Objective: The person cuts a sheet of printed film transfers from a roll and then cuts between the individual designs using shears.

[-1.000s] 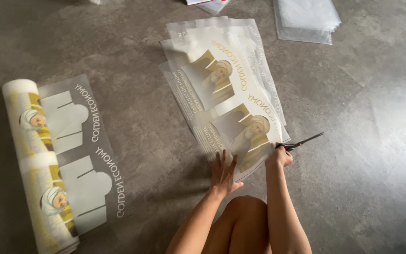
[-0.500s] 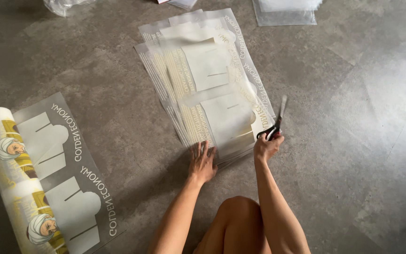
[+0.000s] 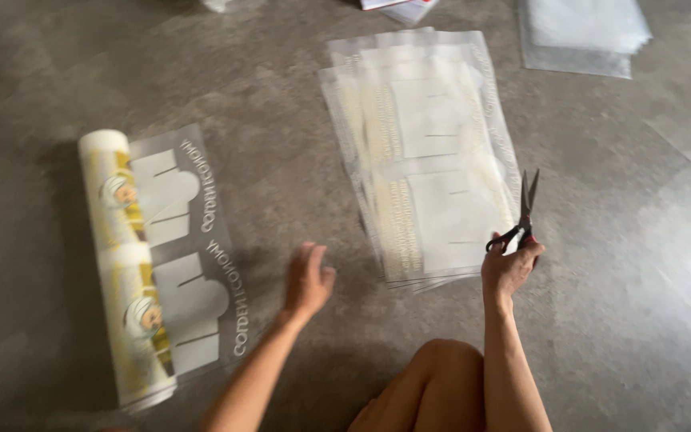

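The work is done on a grey, mottled stone-like floor (image 3: 625, 264), seen from above. At the far left lies a roll of printed plastic film (image 3: 125, 264), yellow and white with a small figure on it; its loose end is spread flat to the right of the roll. The left hand (image 3: 307, 280) is above the bare floor between this roll and the pile, its fingers spread and holding nothing; the picture is blurred here. Right of it lies a stack of cut translucent film sheets (image 3: 429, 152), flat and a little fanned. The right hand (image 3: 509, 268) is closed around the handles of black scissors (image 3: 521, 212), blades pointing up and nearly shut, just beside the pile's lower right corner. More pale sheets (image 3: 581, 32) lie at the top right. I judge the step is between cuts: the roll is the nearest thing for the free hand, and a new cut would need the film pulled flat.
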